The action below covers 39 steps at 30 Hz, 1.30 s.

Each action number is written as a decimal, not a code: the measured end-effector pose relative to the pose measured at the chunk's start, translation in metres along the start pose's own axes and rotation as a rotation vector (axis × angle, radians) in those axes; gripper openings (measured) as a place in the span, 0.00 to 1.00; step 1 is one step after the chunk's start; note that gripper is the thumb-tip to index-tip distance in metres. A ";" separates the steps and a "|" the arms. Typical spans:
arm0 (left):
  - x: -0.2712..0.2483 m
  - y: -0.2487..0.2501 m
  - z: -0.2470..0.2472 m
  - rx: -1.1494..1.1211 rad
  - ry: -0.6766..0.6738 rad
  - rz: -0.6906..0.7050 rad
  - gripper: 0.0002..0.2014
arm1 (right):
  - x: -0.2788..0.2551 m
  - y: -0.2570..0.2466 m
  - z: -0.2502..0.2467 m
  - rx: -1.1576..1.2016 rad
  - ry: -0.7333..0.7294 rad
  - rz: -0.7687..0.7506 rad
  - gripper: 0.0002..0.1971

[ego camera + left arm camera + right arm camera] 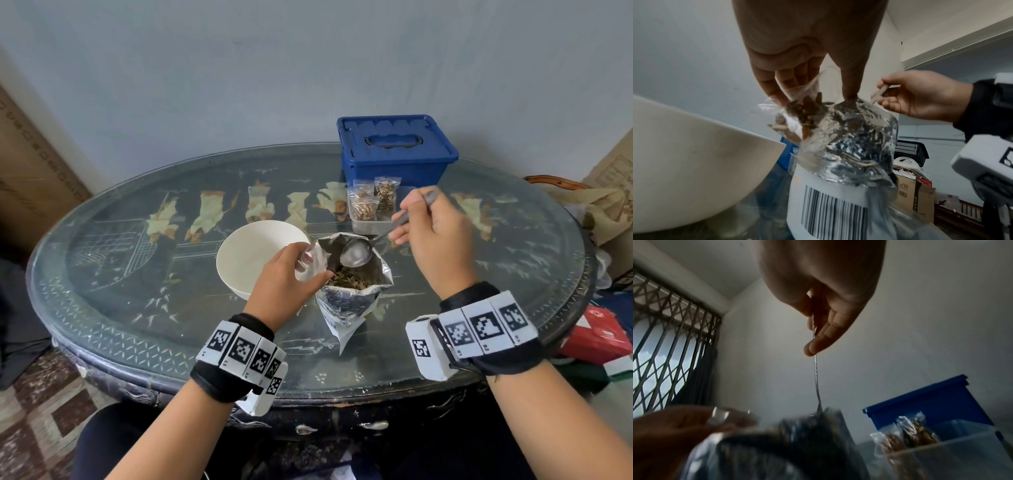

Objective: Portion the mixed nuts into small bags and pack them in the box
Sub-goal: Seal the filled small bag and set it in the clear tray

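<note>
An open silver foil bag [352, 301] of mixed nuts [349, 279] stands mid-table. My left hand [317, 265] pinches a small clear bag [797, 91] open at the foil bag's left rim; a few nuts [805, 108] lie inside it. My right hand [406, 219] grips the handle of a metal spoon [356, 255], whose bowl sits in the foil bag's mouth above the nuts. In the right wrist view the spoon handle [815, 373] runs down from my fingertips [812, 350]. The blue box [394, 150] stands behind, lid closed.
A white bowl [253, 253] stands just left of the foil bag. A clear plastic tub [373, 224] in front of the blue box holds two filled small bags [364, 205]. Cardboard boxes and clutter flank the glass-topped oval table [137, 308].
</note>
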State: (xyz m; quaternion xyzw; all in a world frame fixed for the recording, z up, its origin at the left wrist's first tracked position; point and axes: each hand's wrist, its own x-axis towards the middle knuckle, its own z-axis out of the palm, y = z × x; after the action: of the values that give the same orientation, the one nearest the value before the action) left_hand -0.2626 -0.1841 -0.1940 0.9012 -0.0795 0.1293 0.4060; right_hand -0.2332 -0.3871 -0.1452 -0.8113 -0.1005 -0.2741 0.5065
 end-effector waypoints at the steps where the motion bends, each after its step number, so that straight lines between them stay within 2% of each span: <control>1: -0.001 -0.001 0.001 -0.007 0.004 -0.008 0.23 | -0.005 0.004 0.003 -0.030 -0.038 -0.002 0.10; 4: -0.002 -0.001 0.002 -0.028 0.006 -0.029 0.23 | -0.020 0.013 0.013 -0.133 -0.152 -0.050 0.12; 6: -0.003 -0.002 0.003 -0.037 0.002 -0.044 0.23 | -0.029 0.017 0.018 -0.180 -0.207 -0.138 0.18; 8: -0.004 -0.003 0.004 -0.047 -0.004 -0.061 0.23 | -0.036 0.021 0.022 -0.209 -0.242 -0.205 0.19; 10: -0.005 -0.003 0.005 -0.059 -0.011 -0.072 0.23 | -0.041 0.021 0.025 -0.223 -0.244 -0.207 0.19; 15: -0.005 -0.003 0.007 -0.073 -0.025 -0.089 0.23 | -0.043 0.021 0.030 -0.240 -0.202 -0.102 0.21; 20: -0.006 -0.001 0.009 -0.075 -0.042 -0.080 0.23 | -0.042 0.022 0.033 -0.238 -0.161 0.083 0.13; 24: -0.006 0.000 0.010 -0.074 -0.042 -0.074 0.22 | -0.037 0.017 0.030 -0.132 -0.115 0.273 0.14; 27: -0.006 0.000 0.009 -0.083 -0.044 -0.081 0.22 | -0.035 0.015 0.026 -0.063 -0.073 0.361 0.13; 34: -0.004 -0.002 0.004 -0.070 -0.047 -0.056 0.21 | -0.028 0.018 0.019 0.069 0.033 0.503 0.14; 39: 0.001 -0.006 -0.001 -0.032 -0.076 -0.028 0.23 | -0.025 0.019 0.015 0.151 0.100 0.537 0.15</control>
State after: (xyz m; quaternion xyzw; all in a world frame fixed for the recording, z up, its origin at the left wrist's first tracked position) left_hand -0.2600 -0.1793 -0.1973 0.8999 -0.0841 0.0880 0.4187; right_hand -0.2404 -0.3803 -0.1781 -0.7542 0.1229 -0.1619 0.6244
